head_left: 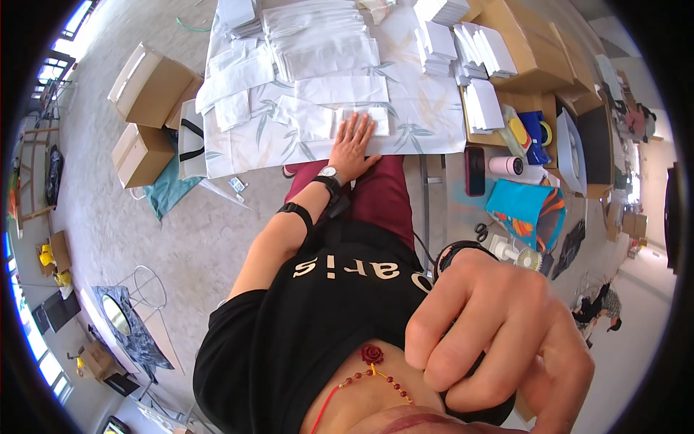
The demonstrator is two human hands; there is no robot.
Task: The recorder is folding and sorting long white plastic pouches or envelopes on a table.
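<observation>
One flat, white, oblong piece [381,123] lies beneath the left hand's [351,153] fingers.

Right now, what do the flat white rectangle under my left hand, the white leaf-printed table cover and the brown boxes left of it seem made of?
White rectangle under your left hand: smooth, flat paper or plastic, unclear which. Leaf-printed cover: probably plastic or fabric, smooth with faint creases. Brown boxes: likely matte cardboard, by colour and crisp edges.

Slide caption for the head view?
Left hand on flat white item atop patterned tablecloth; right hand raised, curled, near camera.
</observation>
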